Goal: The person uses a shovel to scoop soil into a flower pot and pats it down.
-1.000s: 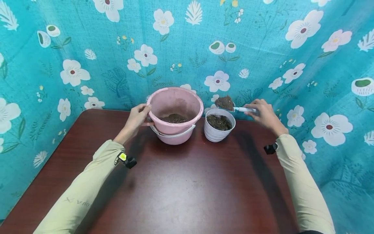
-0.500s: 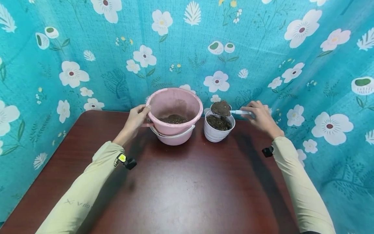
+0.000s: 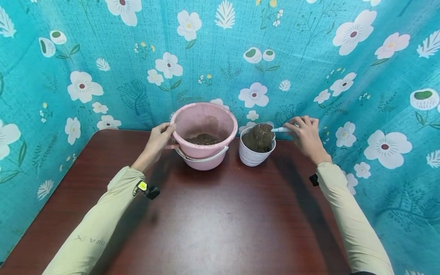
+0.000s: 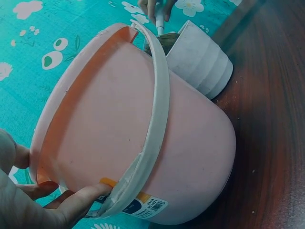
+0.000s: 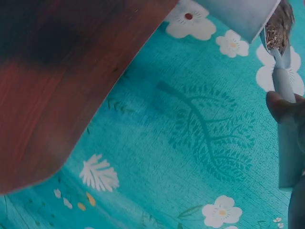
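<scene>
My left hand (image 3: 157,142) grips the left rim of a pink bucket (image 3: 205,152) that has dark soil (image 3: 203,139) in its bottom. In the left wrist view the bucket's white handle (image 4: 159,95) hangs down across its side, with fingers near it. My right hand (image 3: 306,135) holds a trowel by its pale handle (image 3: 282,130), and its blade is tipped over the white ribbed pot (image 3: 252,157). Soil (image 3: 261,137) slides off the blade into the pot. The right wrist view shows the trowel handle (image 5: 284,86) between thumb and fingers, with soil at the blade.
Both containers stand near the back edge of a dark red-brown wooden table (image 3: 206,221). A blue curtain (image 3: 213,49) with white flowers hangs right behind them. Small crumbs lie on the tabletop, and a camera is strapped to each wrist.
The right hand has moved the loaded trowel left over the white pot and tilted it, so the soil now falls in. The left hand stays on the bucket rim.
</scene>
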A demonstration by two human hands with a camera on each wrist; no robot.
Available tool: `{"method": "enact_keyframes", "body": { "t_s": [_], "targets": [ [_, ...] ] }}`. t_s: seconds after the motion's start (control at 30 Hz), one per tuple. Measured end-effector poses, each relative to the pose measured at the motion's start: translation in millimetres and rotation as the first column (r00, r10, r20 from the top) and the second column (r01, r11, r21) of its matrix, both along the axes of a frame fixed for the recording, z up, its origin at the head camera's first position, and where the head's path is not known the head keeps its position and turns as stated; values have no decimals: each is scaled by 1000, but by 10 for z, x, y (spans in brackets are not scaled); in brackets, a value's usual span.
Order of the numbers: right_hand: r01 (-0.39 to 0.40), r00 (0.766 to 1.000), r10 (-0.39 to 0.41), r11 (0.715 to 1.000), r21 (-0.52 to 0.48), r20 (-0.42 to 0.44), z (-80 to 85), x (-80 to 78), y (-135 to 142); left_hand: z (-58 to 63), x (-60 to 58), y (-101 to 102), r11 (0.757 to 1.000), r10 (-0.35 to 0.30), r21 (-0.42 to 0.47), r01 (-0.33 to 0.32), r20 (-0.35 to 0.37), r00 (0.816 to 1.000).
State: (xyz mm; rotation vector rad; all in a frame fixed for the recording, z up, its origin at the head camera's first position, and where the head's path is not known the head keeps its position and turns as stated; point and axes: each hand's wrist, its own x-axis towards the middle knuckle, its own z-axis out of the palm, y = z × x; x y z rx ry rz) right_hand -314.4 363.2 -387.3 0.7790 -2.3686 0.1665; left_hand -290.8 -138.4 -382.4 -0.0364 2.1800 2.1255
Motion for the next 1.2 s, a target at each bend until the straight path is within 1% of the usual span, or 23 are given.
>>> {"method": "enact_keyframes", "body": {
  "t_s": [0.17, 0.37, 0.53, 0.6, 0.67, 0.73, 0.8, 0.9, 0.97, 1.03, 1.07, 1.1, 1.13, 1.2],
  "targets": [
    [-5, 997, 8, 999, 38, -82, 30, 14, 18, -5, -7, 1, 1000, 2, -4, -2, -1, 1000],
    [7, 990, 1, 999, 53, -144, 123, 1, 40, 2, -8, 5, 1000, 7, -3, -7, 2, 1000],
    [27, 985, -22, 999, 27, -170, 124, 17, 77, -1, -11, 23, 1000, 3, -2, -3, 10, 1000],
    [22, 988, -21, 1000, 7, -156, 126, 38, 69, -3, -13, 22, 1000, 8, -5, -8, 12, 1000],
    [10, 995, -11, 1000, -10, -98, 132, 62, 50, -5, -11, 14, 1000, 11, -6, -11, 8, 1000],
    [-4, 1000, 4, 1000, -3, -16, 139, 99, 24, -12, -8, 5, 1000, 13, -8, -13, 6, 1000],
    [-22, 997, 20, 1000, 19, 73, 153, 153, -3, -24, -6, 9, 1000, 10, -11, -10, 6, 1000],
    [-26, 979, 7, 996, 90, 202, 184, 258, -43, -38, -2, 32, 1000, 4, -11, -4, 11, 1000],
    [-13, 957, -26, 991, 133, 289, 213, 320, -73, -39, -3, 43, 1000, 4, -12, -4, 12, 1000],
    [15, 930, -77, 985, 172, 359, 253, 360, -123, -29, -3, 43, 1000, 8, -12, -8, 7, 1000],
    [33, 920, -105, 981, 192, 377, 272, 368, -152, -24, -4, 41, 1000, 10, -13, -10, 3, 1000],
    [47, 915, -126, 977, 208, 382, 296, 372, -185, -20, -6, 40, 1000, 11, -14, -11, -2, 1000],
    [59, 916, -142, 973, 225, 376, 313, 367, -215, -18, -9, 38, 1000, 13, -17, -13, -6, 1000],
    [71, 926, -160, 964, 257, 343, 352, 350, -279, -16, -14, 38, 1000, 14, -21, -14, -13, 1000]
  ]
}}
